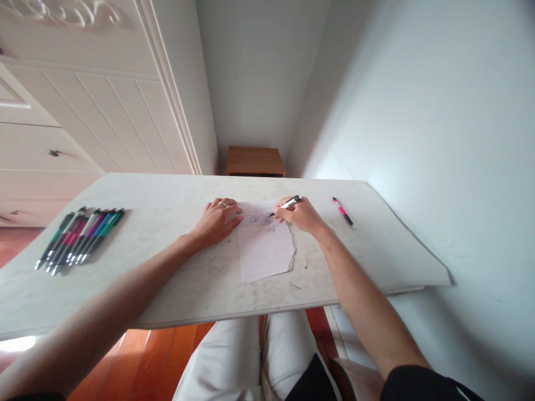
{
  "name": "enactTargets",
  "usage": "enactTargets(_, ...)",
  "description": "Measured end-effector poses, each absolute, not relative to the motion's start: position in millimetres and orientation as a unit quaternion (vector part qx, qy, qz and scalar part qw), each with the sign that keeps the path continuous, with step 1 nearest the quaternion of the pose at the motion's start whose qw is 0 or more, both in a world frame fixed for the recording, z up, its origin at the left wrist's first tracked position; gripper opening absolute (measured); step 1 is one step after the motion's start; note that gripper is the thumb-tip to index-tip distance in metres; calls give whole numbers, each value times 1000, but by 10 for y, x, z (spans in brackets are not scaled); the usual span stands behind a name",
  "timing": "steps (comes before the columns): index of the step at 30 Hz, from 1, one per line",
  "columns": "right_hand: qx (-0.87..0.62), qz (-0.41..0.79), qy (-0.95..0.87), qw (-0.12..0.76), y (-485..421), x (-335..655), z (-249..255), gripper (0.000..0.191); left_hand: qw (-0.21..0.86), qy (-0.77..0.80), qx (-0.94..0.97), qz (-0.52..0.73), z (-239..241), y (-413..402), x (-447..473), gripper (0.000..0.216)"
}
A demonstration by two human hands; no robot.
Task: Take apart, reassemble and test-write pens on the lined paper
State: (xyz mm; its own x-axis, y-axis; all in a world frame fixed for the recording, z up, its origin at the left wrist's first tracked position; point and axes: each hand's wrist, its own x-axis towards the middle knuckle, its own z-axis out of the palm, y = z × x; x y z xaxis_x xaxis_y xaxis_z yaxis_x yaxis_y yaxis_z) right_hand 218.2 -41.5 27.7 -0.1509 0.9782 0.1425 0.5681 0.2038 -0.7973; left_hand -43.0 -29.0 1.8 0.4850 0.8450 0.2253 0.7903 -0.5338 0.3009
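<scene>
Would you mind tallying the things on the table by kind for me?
Pens in the row at the left: about 8, packed too tightly for an exact count
Pink pen lying alone: 1
Pen held in the right hand: 1
Sheet of paper under the left hand: 1
Total: about 11

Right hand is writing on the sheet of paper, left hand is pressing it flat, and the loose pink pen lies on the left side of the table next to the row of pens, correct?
Not quite. The head view shows the loose pink pen on the right side of the table, beyond the right hand, far from the row of pens at the left. The rest holds: the right hand writes on the sheet of paper and the left hand presses it flat.
</scene>
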Motion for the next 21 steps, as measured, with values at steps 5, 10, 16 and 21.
enactTargets(5, -561, 286, -706, 324, -424, 2217, 316, 14, 74, 475, 859, 175, 15, -287, -434, 41)
enactTargets(10, -579, 271, -691, 339, -415, 2287, 354, 14, 76, 476, 859, 173, 18, -282, -443, 41)
enactTargets(16, -584, 266, -690, 335, -430, 2314, 384, 15, 75, 471, 861, 175, 15, -283, -444, 42)
enactTargets(21, -565, 269, -716, 308, -441, 2299, 363, 15, 74, 472, 861, 172, 24, -289, -434, 42)
